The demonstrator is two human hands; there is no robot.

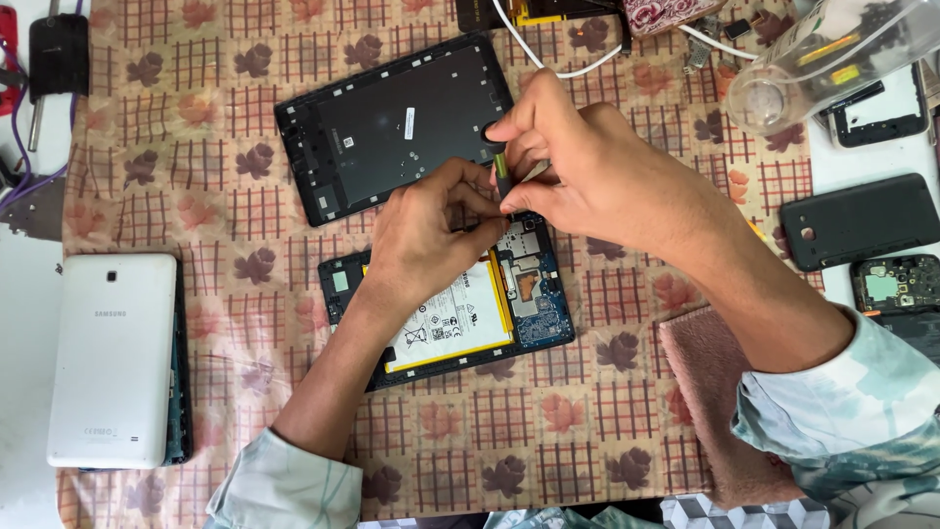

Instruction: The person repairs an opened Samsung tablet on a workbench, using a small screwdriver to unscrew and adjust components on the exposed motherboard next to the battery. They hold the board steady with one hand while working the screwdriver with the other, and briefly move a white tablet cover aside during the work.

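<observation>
opened tablet [460, 313]: back cover off, lying flat near middle of the bench, slightly tilted; black frame, big white battery with yellow edging, blue circuit board along its right side, small green part at left end; upper middle hidden under the hands.
screwdriver [500, 168]: thin, black cap on top, greenish-yellow shaft, upright, tip down over the tablet's upper board area; tip itself hidden by fingers.
right hand [578, 171]: fingers pinched together on the screwdriver, thumb and forefinger clamped near its top.
left hand [431, 235]: resting on the opened tablet, fingertips closed round the lower shaft of the screwdriver, steadying it.
black back cover [397, 122]: inside face up, just beyond the opened tablet toward the far edge, tilted, small white sticker near centre.
white tablet [113, 358]: back up, near left edge of the bench, stacked on a dark device.
tablecloth [196, 196]: checked, with leaf print, covers the bench.
pink cloth [710, 392]: folded, near right front, partly under right sleeve.
clear plastic bottle [822, 59]: lying on its side, far right corner.
black phone case [862, 220]: right edge, off the tablecloth.
white cable [548, 59]: far edge, curving past the back cover.
</observation>
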